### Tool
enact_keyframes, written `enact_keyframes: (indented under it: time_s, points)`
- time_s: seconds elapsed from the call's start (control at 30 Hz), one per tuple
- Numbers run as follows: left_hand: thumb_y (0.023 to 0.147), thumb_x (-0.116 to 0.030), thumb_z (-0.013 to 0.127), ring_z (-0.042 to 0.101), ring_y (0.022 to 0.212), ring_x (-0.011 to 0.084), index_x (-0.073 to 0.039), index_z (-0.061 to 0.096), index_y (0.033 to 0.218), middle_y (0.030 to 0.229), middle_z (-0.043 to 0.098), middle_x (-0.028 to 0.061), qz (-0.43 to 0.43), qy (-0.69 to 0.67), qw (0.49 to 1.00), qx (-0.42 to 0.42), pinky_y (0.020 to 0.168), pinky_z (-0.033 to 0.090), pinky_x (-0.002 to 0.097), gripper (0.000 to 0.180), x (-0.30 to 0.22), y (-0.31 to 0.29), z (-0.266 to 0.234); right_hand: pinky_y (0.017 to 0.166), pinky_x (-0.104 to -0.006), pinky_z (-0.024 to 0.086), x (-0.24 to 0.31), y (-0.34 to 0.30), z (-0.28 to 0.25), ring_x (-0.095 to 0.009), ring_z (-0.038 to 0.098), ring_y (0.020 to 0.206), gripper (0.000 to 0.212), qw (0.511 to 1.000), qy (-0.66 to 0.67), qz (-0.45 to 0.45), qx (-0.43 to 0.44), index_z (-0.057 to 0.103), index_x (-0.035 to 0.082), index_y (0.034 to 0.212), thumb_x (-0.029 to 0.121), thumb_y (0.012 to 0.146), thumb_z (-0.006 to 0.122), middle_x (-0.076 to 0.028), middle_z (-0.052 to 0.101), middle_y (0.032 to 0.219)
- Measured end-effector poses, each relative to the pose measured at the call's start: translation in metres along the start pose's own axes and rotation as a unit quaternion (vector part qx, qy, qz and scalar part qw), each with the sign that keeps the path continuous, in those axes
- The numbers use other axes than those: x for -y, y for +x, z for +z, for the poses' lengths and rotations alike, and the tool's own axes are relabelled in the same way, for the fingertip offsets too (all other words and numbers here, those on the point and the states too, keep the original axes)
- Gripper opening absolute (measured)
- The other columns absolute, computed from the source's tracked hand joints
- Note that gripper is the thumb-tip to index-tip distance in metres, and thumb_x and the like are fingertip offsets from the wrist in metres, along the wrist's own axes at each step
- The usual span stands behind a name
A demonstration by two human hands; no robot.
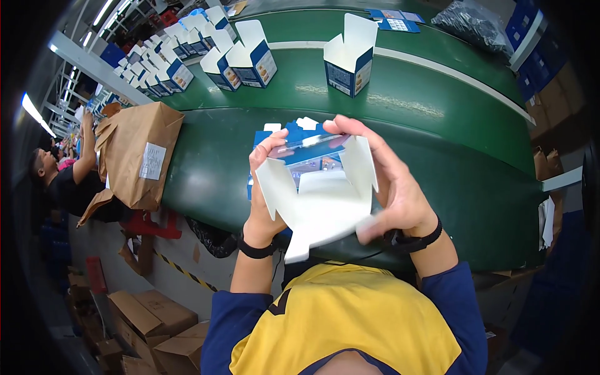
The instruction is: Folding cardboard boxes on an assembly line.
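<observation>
Between my two hands is a partly opened carton (331, 209), its white inside facing me and its flaps standing out. A clear window shows in its blue far wall. My left hand (258, 206) is closed around the left side, fingers over the far edge. Around the right side curls my right hand (400, 187), fingertips on the far top edge; its thumb is blurred beside the lower white flap. Beneath, partly hidden, lie blue flat carton blanks (259, 139) on the green work surface (206, 150).
Opened blue-and-white boxes (347, 65) stand on the green conveyor (431, 81), with many more at far left. A brown paper sack (137, 150) is on the left, near another person (75, 175). A plastic bag (472, 25) lies at far right. Cardboard boxes (153, 312) are on the floor.
</observation>
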State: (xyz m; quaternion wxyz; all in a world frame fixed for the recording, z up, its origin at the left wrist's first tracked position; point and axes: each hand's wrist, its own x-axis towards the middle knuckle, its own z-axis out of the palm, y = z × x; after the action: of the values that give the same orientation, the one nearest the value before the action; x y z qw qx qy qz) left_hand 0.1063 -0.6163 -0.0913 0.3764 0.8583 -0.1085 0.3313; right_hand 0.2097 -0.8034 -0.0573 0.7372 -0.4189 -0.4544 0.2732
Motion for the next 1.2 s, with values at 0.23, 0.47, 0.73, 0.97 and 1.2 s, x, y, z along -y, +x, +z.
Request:
enact_keyframes:
  time_s: [0.23,0.47,0.73,0.97,1.2]
  points:
    - [0.063,-0.008,0.081,0.046,0.114,0.0367,-0.026,0.028,0.139,0.131,0.037,0.0215,0.068,0.054,0.996,-0.023,0.093,0.042,0.0425,0.095,-0.021,-0.006,0.024,0.108,-0.0346,0.024,0.001,-0.003,0.006,-0.022,0.031,0.133,0.097,0.990,0.009,0.004,-0.141,0.015,0.005,0.146,0.019,0.072,0.076,-0.014,0.032,0.144]
    - [0.061,-0.009,0.082,0.046,0.116,0.0393,-0.018,0.056,0.112,0.129,0.040,0.0215,0.109,0.025,0.993,-0.038,0.094,0.041,0.0444,0.057,-0.044,0.014,0.020,0.106,-0.0342,0.027,-0.010,-0.004,-0.007,-0.022,0.036,0.129,0.081,0.981,0.169,-0.093,-0.030,0.015,0.004,0.146,0.017,0.084,0.065,-0.014,0.036,0.141]
    - [0.057,-0.012,0.083,0.050,0.112,0.0397,-0.015,0.058,0.105,0.124,0.046,0.0218,0.050,0.039,0.998,0.013,0.094,0.041,0.0474,0.054,-0.050,0.018,0.014,0.104,-0.0356,0.031,-0.021,-0.010,-0.020,-0.025,0.039,0.128,0.078,0.979,-0.163,-0.108,-0.063,0.031,0.005,0.142,0.032,0.080,0.070,-0.018,0.038,0.140]
    - [0.053,-0.012,0.085,0.050,0.111,0.0380,-0.018,0.048,0.116,0.122,0.047,0.0206,0.072,-0.102,0.992,-0.036,0.099,0.035,0.0536,0.073,-0.040,0.014,0.018,0.100,-0.0331,0.037,-0.018,-0.013,-0.020,-0.024,0.045,0.124,0.056,0.938,-0.280,-0.202,-0.039,0.056,0.006,0.125,0.019,0.074,0.075,-0.018,0.044,0.137]
    - [0.052,-0.016,0.087,0.050,0.113,0.0363,-0.019,0.044,0.120,0.121,0.048,0.0187,0.107,0.032,0.987,0.113,0.103,0.027,0.0600,0.080,-0.053,0.023,0.004,0.092,-0.0326,0.046,-0.016,-0.019,-0.020,-0.023,0.061,0.105,0.063,0.968,-0.246,-0.038,-0.022,0.057,0.007,0.123,0.018,0.066,0.081,-0.011,0.062,0.118]
